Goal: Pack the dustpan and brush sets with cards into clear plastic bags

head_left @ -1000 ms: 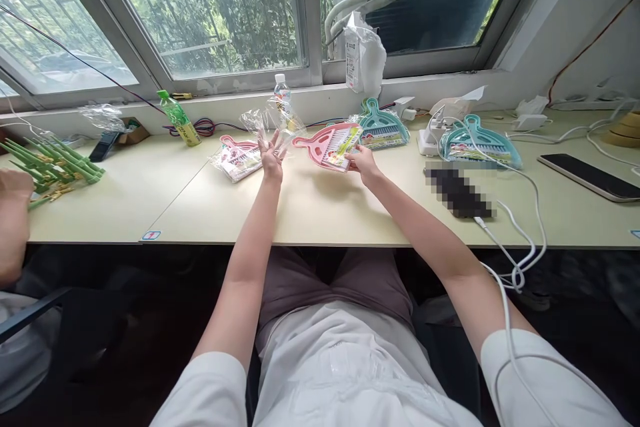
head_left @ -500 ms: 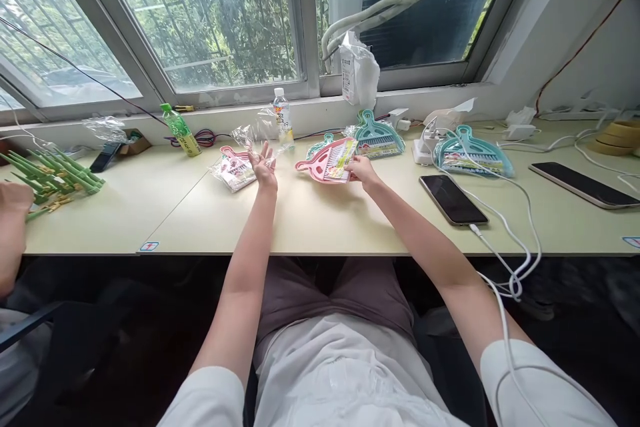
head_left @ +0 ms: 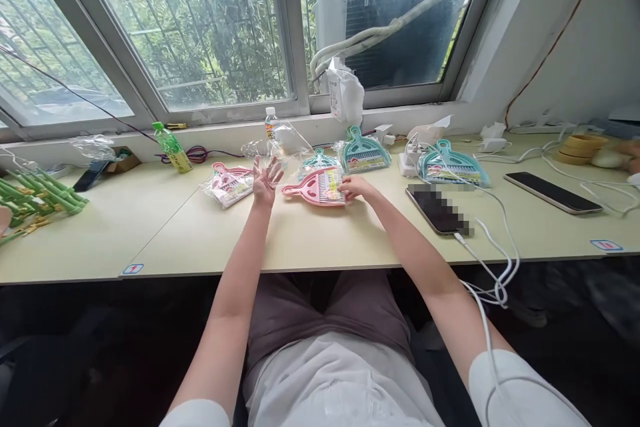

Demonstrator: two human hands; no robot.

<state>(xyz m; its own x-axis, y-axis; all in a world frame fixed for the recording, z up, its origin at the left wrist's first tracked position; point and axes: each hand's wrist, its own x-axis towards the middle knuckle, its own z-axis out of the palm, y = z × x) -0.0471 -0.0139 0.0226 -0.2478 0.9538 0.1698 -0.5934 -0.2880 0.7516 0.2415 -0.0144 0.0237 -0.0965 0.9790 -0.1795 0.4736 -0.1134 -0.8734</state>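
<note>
My right hand (head_left: 353, 185) grips the edge of a pink dustpan-and-brush set (head_left: 316, 187) that lies low over the beige table (head_left: 310, 240). My left hand (head_left: 264, 177) is raised with its fingers spread apart, touching a clear plastic bag (head_left: 286, 144) that hangs in front of it. A second pink set in plastic wrap (head_left: 227, 183) lies just left of my left hand. Three teal sets (head_left: 364, 151) (head_left: 449, 165) (head_left: 319, 161) sit behind and to the right.
A phone (head_left: 438, 208) on a white cable and a second phone (head_left: 552, 191) lie to the right. A green bottle (head_left: 170, 147) and a water bottle (head_left: 271, 121) stand by the window. Green sticks (head_left: 40, 191) lie at the far left. Tape rolls (head_left: 580, 147) sit far right.
My right hand has lowered the pink dustpan set flatter onto the table. My left hand stays up at the clear bag. The view tilted up and the other person's hand at the left has mostly left the frame.
</note>
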